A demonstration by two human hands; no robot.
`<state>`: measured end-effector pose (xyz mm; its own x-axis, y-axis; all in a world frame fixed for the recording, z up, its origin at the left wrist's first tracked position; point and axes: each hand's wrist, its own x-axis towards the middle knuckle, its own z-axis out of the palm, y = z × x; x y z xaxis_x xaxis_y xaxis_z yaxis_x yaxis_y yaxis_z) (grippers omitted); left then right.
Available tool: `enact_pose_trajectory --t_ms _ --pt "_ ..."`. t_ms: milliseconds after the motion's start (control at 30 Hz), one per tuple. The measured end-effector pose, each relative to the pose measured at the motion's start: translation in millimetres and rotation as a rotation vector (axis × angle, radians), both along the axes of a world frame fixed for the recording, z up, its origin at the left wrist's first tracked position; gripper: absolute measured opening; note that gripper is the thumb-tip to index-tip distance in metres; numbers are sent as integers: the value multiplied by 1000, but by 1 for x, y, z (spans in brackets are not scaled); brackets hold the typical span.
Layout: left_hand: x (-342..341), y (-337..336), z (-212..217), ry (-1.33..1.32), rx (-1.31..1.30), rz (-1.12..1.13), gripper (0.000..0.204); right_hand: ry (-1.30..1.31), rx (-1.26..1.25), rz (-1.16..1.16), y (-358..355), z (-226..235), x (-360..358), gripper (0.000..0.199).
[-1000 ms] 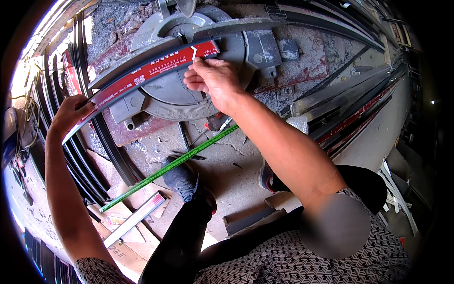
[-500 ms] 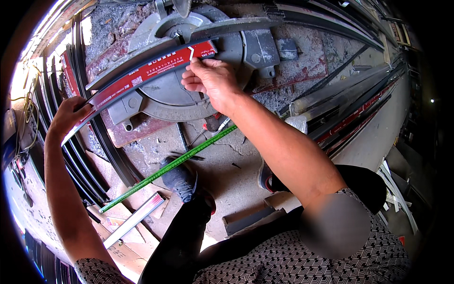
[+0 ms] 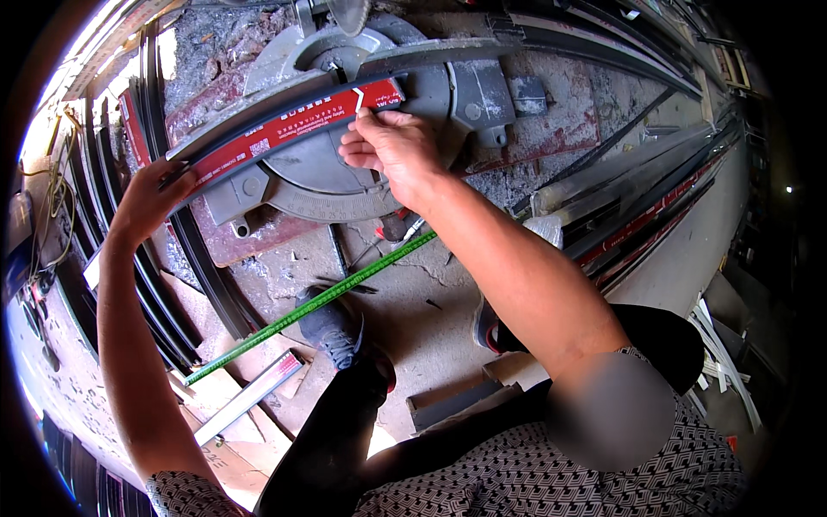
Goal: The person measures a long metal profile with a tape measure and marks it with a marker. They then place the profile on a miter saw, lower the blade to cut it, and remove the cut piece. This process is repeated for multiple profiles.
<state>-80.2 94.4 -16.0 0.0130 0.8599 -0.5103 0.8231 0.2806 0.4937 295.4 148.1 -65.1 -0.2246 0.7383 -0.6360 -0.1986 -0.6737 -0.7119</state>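
Head view looks down on a grey mitre saw (image 3: 345,164) standing on the rough concrete floor (image 3: 413,302), its round table and fence carrying a long dark metal profile (image 3: 258,108) that lies across them from the left edge toward the blade slot. Along the profile's front face runs a red protective film strip with white print (image 3: 284,129) — long, narrow, ending in a slanted cut just beside the right hand (image 3: 392,151). That hand's fingers are pinched at the strip's end on the profile, over the saw table; the left hand (image 3: 151,198) is curled around the profile farther out, beyond the table's left edge. To do this well, I judge the profile should sit flat and tight against the fence, both grips steady, fingers clear of the blade line. More dark profiles with red film (image 3: 655,215) lie stacked along the floor's right side. A green rule (image 3: 310,306) lies diagonally on the floor below the saw — near the person's dark shoe (image 3: 336,332).
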Motion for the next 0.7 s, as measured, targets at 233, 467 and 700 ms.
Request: enact_pose_trajectory --t_ms 233,467,700 --pt "20 10 -18 37 -91 86 79 7 7 -4 0 2 -1 26" --pt "18 11 -22 -13 -33 107 80 7 -13 41 6 5 10 25" --pt "22 9 -12 28 -43 78 79 -367 390 215 75 82 77 27"
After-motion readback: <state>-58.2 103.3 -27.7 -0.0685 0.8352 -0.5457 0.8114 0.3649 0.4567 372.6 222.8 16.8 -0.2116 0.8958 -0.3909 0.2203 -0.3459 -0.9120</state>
